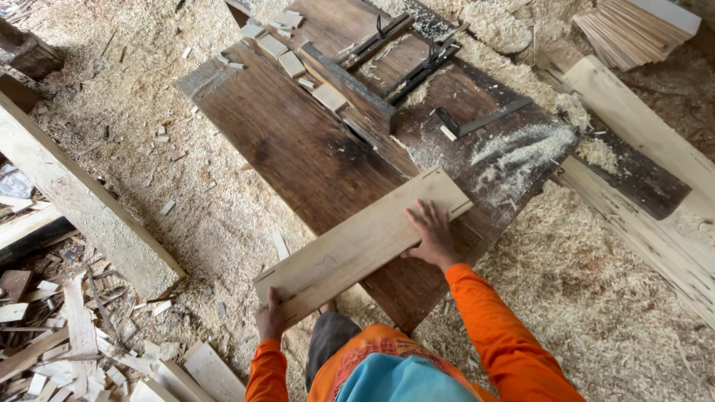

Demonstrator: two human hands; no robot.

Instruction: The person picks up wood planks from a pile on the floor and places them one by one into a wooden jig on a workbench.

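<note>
- Pale plank (365, 242) lying slantwise across the near corner of the dark surface (298, 149), its near end overhanging the sawdust-covered floor (596, 298).
- Left hand (269, 316) clamped on the overhanging near end, thumb on top.
- Right hand (430, 234) pressed flat on the plank's upper face near the far end, fingers spread, gripping nothing.
- Step in hand, by the look of it: placing and steadying the plank on the surface.
- Square (480, 119) and two dark clamps (406, 52) resting toward the far edge, small wood blocks (287, 56) at the far left corner.
- Next move likely calling for firm downward pressure and squaring of the plank against the surface edge, keeping the overhang from tipping.
</note>
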